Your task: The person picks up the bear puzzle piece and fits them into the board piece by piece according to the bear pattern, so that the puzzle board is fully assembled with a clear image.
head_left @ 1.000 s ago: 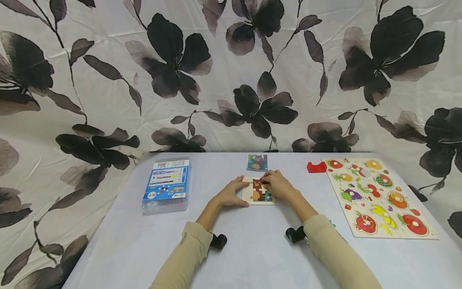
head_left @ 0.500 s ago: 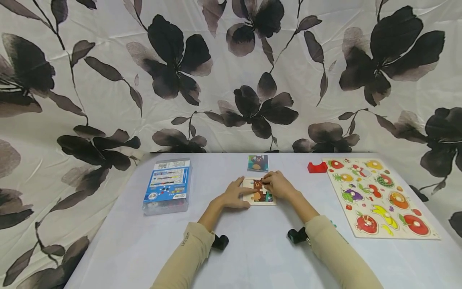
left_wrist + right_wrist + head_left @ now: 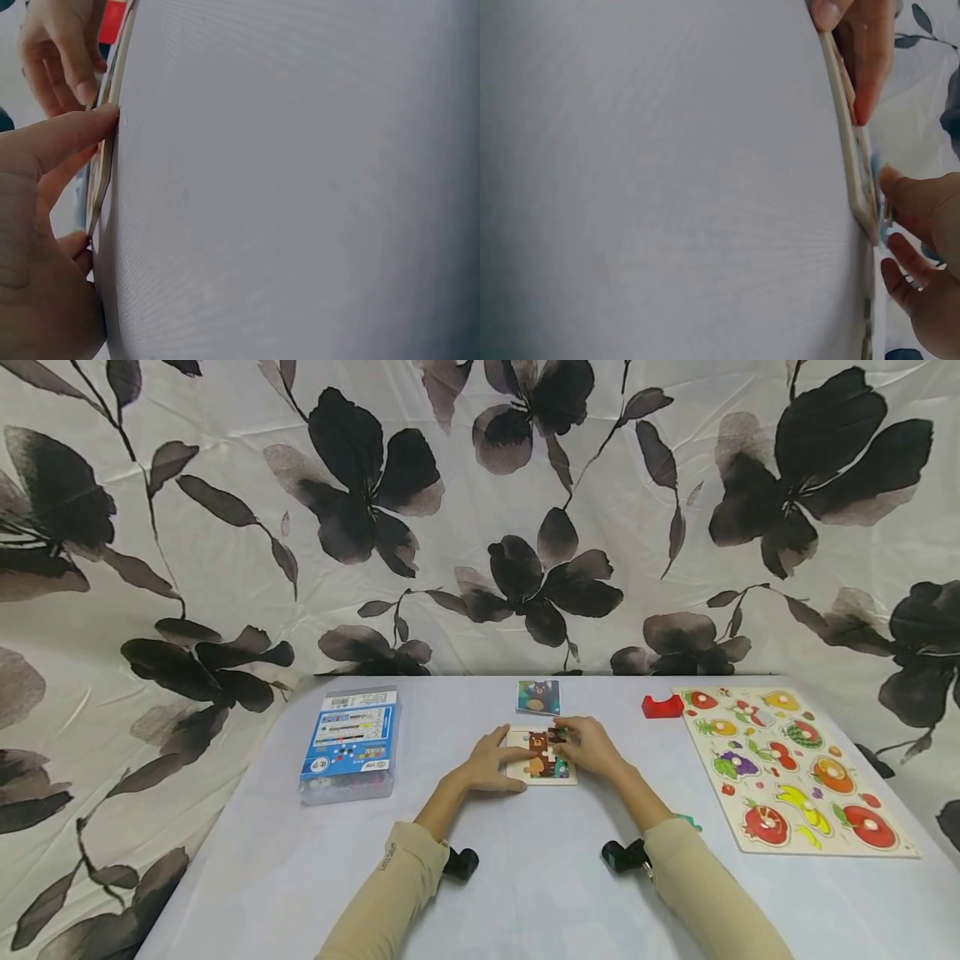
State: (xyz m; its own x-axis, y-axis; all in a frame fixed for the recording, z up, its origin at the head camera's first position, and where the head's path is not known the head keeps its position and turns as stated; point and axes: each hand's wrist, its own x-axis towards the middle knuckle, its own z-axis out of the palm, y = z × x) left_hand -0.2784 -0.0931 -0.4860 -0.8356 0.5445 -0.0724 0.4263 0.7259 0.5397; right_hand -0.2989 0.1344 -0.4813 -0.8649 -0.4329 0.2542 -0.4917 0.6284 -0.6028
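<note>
A small wooden jigsaw board [image 3: 555,782] with a brown bear picture [image 3: 537,743] lies flat at the table's middle. My left hand [image 3: 483,767] holds it from the left, thumb on the near edge, one finger pressed on the bear and the others at the far left. My right hand [image 3: 594,750] pinches a small dark puzzle piece [image 3: 557,735] over the board's upper right part. In the right wrist view the board [image 3: 845,127] appears edge-on, with my right hand [image 3: 930,232] beside its corner; the piece is blurred there.
Behind the board lies a bear picture card [image 3: 538,697]. A clear plastic case with a blue label [image 3: 351,743] stands left. To the right are a red notched block [image 3: 662,707] and a large fruit puzzle board [image 3: 798,777]. A green item [image 3: 688,821] is partly hidden by the right sleeve.
My right hand has shifted slightly right and its fingers have spread, baring the dark piece between them. My left index finger has come down onto the bear picture since the earliest frame.
</note>
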